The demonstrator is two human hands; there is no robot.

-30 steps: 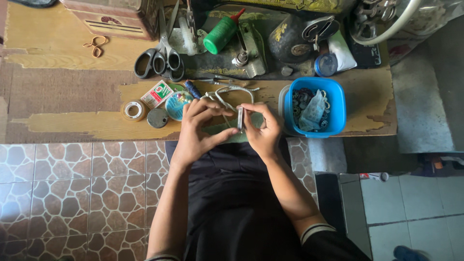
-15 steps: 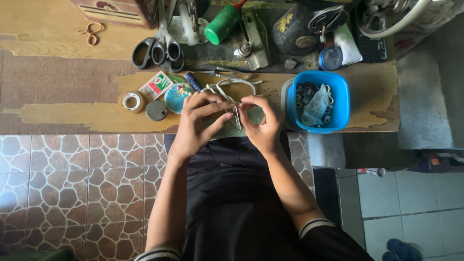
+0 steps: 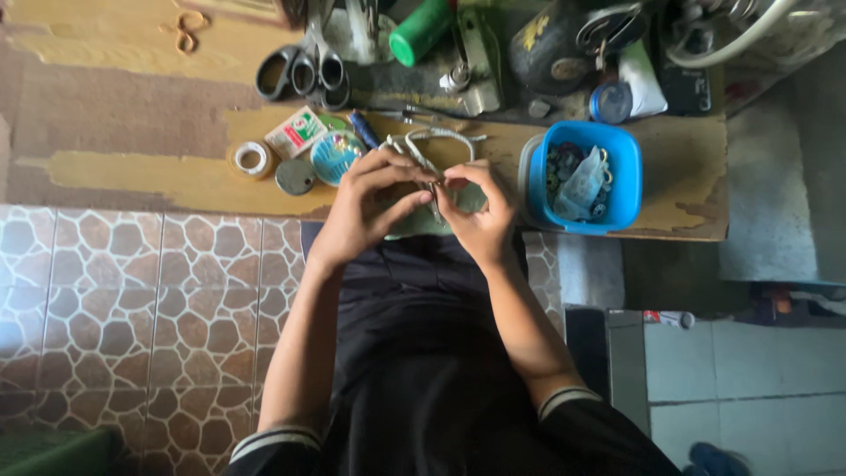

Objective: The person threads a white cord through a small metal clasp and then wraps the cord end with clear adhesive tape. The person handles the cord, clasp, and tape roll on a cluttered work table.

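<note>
- While both hands pinch a small metal piece [image 3: 434,196] at the table [image 3: 132,172] edge, left hand [image 3: 366,207] and right hand [image 3: 476,216] grips pressed together.
- Risk: a slip drops it onto the lap or tiled floor [image 3: 115,291].
- Risk: an elbow nudges the blue tub [image 3: 626,185] off the edge.

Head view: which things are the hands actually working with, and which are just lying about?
In hand:
left hand and right hand pinching a small metal piece
white cord beside them

Lying about:
blue tub
scissors
tape roll
green spool
</note>
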